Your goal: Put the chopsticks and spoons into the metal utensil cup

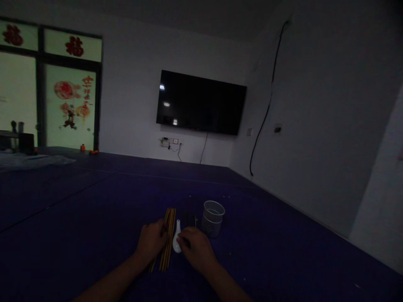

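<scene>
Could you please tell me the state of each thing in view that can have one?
Chopsticks: lying loosely side by side
White spoon: lying, handle pointing away
Grey container: upright, open-topped
Television: screen dark, with reflections
Black cable: hanging down
Left hand: curled, at the chopsticks
Right hand: curled, at the spoon

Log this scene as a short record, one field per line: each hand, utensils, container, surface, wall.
Left hand: at the brown sticks; grip unclear
Right hand: at the white spoon; grip unclear
Utensils: sticks lying left of the spoon; dark slim items beyond the right hand, too dim to identify
Container: grey cup, upright, right of the spoon
Surface: dark blue tabletop
Wall: television, screen dark
</scene>
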The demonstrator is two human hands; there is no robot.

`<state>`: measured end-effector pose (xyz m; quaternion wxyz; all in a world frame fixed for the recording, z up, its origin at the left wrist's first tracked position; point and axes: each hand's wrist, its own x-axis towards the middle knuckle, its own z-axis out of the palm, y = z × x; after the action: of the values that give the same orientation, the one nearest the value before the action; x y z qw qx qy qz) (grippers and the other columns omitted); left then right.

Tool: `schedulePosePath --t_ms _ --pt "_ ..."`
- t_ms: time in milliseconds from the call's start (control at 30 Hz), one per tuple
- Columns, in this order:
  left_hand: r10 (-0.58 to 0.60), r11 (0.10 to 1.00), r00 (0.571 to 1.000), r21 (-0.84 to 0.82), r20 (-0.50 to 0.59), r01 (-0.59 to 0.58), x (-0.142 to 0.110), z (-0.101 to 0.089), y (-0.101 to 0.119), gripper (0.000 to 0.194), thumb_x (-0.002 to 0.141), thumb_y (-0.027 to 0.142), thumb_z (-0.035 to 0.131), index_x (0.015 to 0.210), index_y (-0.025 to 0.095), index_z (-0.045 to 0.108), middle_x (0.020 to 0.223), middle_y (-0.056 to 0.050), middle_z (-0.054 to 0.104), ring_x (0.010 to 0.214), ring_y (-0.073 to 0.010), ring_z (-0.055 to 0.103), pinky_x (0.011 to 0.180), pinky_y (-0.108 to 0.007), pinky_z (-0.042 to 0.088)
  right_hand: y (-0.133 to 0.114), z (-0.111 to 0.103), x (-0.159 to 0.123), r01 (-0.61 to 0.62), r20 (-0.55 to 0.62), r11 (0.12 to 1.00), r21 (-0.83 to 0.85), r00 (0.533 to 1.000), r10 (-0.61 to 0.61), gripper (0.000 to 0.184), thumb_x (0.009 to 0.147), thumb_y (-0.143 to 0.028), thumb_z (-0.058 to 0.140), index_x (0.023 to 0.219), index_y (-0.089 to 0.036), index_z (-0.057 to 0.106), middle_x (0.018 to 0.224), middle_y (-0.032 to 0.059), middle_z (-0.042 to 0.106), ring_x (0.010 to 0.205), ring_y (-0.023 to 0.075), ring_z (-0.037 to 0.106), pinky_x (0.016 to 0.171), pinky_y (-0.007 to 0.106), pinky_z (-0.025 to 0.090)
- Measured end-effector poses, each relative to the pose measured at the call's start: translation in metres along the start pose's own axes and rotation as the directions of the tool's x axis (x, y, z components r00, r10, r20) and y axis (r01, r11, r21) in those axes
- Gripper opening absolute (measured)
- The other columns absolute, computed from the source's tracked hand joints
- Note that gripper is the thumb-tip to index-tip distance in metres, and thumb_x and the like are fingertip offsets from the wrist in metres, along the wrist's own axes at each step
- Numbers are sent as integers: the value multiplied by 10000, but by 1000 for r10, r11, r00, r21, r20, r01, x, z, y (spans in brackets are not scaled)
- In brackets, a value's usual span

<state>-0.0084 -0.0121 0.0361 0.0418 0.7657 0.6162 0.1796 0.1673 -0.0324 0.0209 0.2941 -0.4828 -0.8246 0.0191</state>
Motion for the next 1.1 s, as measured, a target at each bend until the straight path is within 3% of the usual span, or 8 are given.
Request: schedulePosePath --t_ms 1100 --pt "22 999 1000 -38 2 -22 0 0 0 214 851 198 425 973 210 600 1002 -30 716 925 -178 662 767 -270 423 -5 -5 -1 1 36 1000 -6 999 0 171 888 -220 493 827 -202 652 866 23 649 841 142 598 742 226 402"
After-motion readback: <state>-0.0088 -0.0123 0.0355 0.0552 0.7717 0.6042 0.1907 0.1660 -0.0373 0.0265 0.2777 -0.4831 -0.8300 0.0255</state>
